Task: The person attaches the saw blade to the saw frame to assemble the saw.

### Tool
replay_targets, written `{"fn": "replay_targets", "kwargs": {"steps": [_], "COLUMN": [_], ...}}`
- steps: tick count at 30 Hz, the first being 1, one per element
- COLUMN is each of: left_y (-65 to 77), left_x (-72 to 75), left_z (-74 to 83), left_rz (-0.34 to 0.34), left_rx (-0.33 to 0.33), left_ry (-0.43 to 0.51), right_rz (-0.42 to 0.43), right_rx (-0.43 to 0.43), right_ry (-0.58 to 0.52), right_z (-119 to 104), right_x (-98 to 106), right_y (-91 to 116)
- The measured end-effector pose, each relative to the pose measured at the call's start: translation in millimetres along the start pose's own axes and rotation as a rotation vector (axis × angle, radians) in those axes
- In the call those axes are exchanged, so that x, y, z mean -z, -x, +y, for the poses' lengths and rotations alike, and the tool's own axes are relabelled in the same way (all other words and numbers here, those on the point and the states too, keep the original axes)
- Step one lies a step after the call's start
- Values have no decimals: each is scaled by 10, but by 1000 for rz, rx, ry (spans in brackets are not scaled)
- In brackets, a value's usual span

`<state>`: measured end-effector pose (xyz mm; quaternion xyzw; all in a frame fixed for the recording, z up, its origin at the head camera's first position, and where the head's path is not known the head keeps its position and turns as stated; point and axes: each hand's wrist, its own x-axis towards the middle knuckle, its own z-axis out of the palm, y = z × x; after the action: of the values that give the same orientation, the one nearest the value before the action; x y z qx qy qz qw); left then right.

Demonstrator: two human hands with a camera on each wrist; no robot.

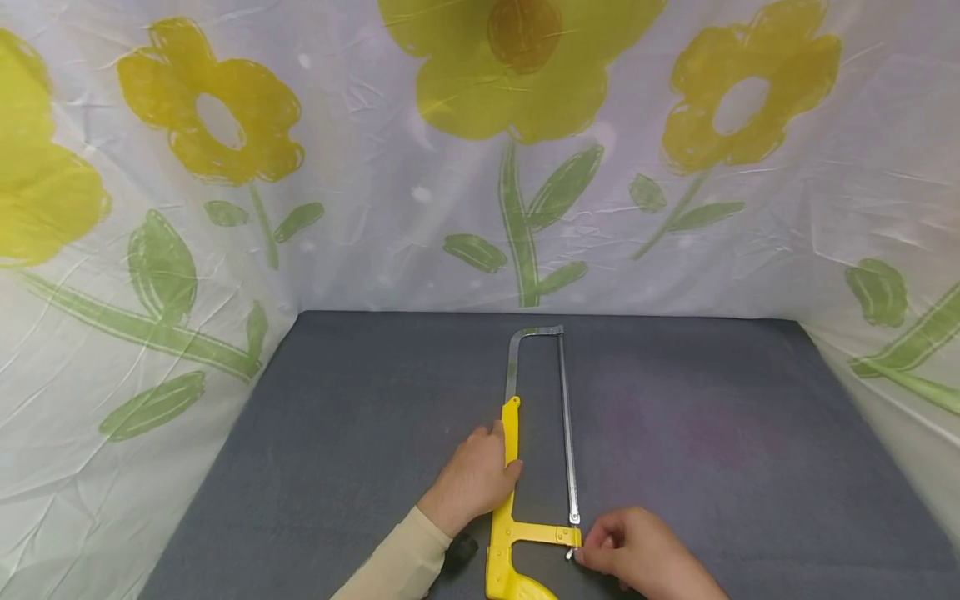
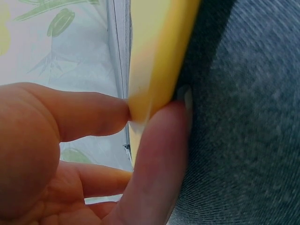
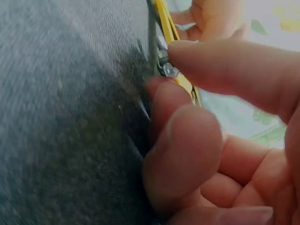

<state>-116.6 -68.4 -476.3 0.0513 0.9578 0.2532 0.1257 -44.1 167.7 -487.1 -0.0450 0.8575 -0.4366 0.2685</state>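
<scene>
A hacksaw point(image 1: 536, 532) with a yellow handle and frame lies on the grey table, its silver bow and blade point(image 1: 567, 433) pointing away from me. My left hand point(image 1: 471, 479) grips the yellow spine; in the left wrist view thumb and fingers pinch the yellow bar point(image 2: 157, 56) from both sides. At the near end of the blade my right hand point(image 1: 643, 546) pinches the small metal wing nut point(image 1: 570, 553) with its fingertips. The right wrist view has this metal fitting point(image 3: 168, 70) between the fingers, partly hidden by them.
A dark round object point(image 1: 461, 550) sits beside the left wrist, partly covered by the sleeve. Grey cloth covers the table point(image 1: 360, 400). White curtains point(image 1: 360, 250) printed with yellow flowers stand behind it and at both sides.
</scene>
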Motion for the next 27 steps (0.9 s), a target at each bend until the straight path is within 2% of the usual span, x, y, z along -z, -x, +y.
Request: {"fn": "replay_targets", "kwargs": {"steps": [5,8,15,21,24,27], "left_y": [-2,-2,-9,2,8,9], "left_x": [-3,-2,-6,-20,-28,-27], "left_z": [7,8,-1,-1,1,1], "left_rz": [3,2,7,21,26,22], "left_rx": [1,5,7,7,7,5], "left_ry": [6,7,-14,-24,-22,-18], "right_rz": [4,1,40,82,99,89], "right_rx": [78,85,-29,-87,-54,23], "right_ry": [-16,-11,28,68,95,66], "right_z": [42,44,-31,-92,-80,-38], "right_x": [18,13,-47,-80,-81,-75], "right_y": [-2,-2,1,7,4,-2]}}
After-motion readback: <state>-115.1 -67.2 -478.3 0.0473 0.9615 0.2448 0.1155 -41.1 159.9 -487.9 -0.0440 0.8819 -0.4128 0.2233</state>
